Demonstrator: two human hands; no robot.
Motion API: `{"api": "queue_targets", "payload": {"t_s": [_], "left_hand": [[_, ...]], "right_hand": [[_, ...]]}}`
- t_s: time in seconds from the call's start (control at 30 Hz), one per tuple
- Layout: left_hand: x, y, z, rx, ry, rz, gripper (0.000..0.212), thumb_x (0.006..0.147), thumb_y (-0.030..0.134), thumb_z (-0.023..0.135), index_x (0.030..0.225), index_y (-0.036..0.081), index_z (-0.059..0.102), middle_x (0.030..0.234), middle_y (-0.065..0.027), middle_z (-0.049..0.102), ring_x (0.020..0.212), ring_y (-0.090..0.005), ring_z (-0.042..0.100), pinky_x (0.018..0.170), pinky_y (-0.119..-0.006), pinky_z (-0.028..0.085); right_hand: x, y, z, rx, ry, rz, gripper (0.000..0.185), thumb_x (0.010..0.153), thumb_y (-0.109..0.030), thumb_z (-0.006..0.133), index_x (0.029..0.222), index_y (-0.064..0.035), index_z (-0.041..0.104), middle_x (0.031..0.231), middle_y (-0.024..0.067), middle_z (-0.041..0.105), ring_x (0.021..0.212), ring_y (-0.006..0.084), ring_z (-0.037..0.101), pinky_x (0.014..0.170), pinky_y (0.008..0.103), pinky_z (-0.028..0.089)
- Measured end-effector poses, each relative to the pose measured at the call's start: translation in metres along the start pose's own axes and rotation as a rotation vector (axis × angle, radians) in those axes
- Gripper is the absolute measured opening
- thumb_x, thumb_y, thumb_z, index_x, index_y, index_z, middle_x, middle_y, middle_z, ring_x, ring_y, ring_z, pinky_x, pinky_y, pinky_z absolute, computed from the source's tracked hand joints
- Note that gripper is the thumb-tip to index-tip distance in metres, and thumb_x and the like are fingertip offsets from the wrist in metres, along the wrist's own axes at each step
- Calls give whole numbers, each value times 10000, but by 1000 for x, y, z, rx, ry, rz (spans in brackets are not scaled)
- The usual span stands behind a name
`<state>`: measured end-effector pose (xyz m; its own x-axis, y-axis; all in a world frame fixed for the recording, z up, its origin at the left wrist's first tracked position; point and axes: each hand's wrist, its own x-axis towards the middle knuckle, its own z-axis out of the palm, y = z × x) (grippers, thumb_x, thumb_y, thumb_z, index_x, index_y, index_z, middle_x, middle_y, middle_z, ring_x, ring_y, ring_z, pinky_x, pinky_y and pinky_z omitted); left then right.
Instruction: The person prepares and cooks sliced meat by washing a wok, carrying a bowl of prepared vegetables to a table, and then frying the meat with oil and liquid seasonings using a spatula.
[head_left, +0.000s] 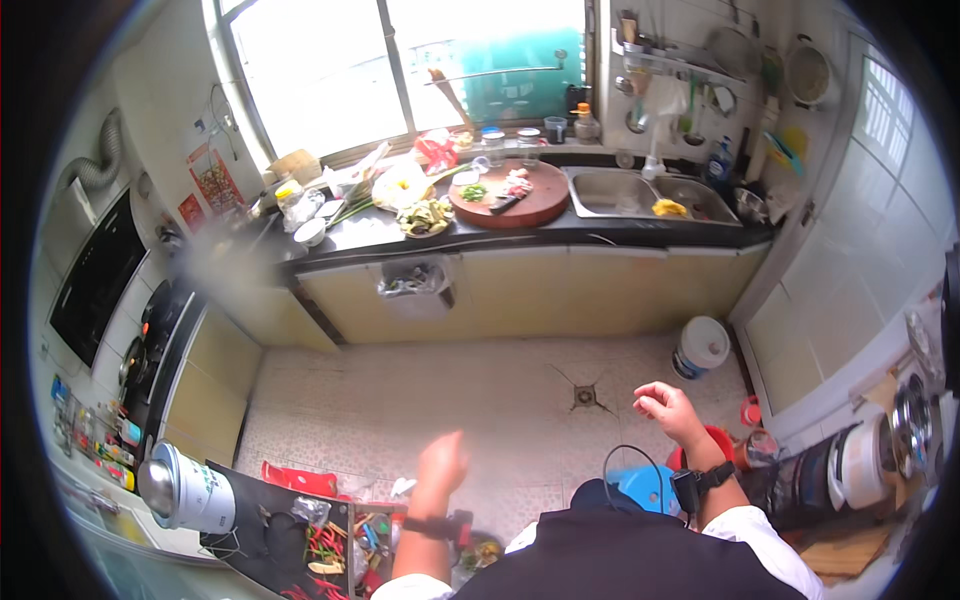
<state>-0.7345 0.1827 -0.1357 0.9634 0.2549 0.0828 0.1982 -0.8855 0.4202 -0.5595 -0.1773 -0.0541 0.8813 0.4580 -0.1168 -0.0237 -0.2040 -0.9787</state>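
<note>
My left hand is blurred above the tiled floor, to the right of the tray holding red and green chilies. No object shows in it, and its fingers are too smeared to make out. To the right, my right hand hovers over the floor with loosely curled fingers and nothing between them. A floor drain lies to its left. Below its wrist are a red plastic basin and a blue plastic stool. Both wrists wear dark straps.
Across the floor, the counter carries a round chopping board with chopped food and a cleaver. A double steel sink adjoins it. A hanging waste bin juts from the cabinets. A white bucket stands by the glazed door.
</note>
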Motion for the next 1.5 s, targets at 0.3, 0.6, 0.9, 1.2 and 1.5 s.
{"api": "queue_targets", "payload": {"t_s": [0.3, 0.6, 0.9, 1.2, 1.5], "left_hand": [[40, -81, 31, -44, -160, -365, 330, 741, 224, 595, 1005, 26, 575, 993, -199, 593, 933, -351, 560, 786, -434, 463], [51, -77, -56, -61, -133, -1118, 540, 732, 319, 632, 1165, 21, 510, 1082, -194, 577, 1010, -331, 551, 865, -390, 434], [127, -186, -8, -98, -207, -559, 335, 807, 134, 595, 1101, 0, 505, 883, -137, 575, 823, -241, 560, 649, -337, 483], [303, -327, -82, -13, -389, -554, 487, 738, 246, 642, 1151, 19, 520, 1076, -173, 588, 1018, -313, 552, 867, -377, 436], [472, -389, -129, 109, -320, -235, 482, 746, 227, 633, 1167, 31, 503, 1109, -164, 554, 1039, -325, 517, 887, -402, 412]], "right_hand": [[237, -23, 79, 0, -295, -39, 216, 843, -175, 562, 986, -13, 574, 849, 28, 615, 757, 88, 551, 691, 233, 452], [473, -53, 201, -375, -698, -159, 218, 792, -244, 611, 755, -29, 626, 686, 67, 610, 609, 118, 544, 569, 294, 452], [554, -81, 328, 6, -641, -507, 114, 746, -44, 508, 838, -40, 574, 748, 78, 611, 700, 194, 585, 642, 313, 456], [626, -72, 250, 29, -53, -81, 151, 803, -92, 494, 892, -5, 580, 757, 75, 619, 701, 148, 586, 664, 285, 474], [640, -20, 210, -529, 771, -78, 517, 724, -240, 659, 1131, -29, 422, 1050, 201, 451, 828, 309, 558, 733, 380, 467]]}}
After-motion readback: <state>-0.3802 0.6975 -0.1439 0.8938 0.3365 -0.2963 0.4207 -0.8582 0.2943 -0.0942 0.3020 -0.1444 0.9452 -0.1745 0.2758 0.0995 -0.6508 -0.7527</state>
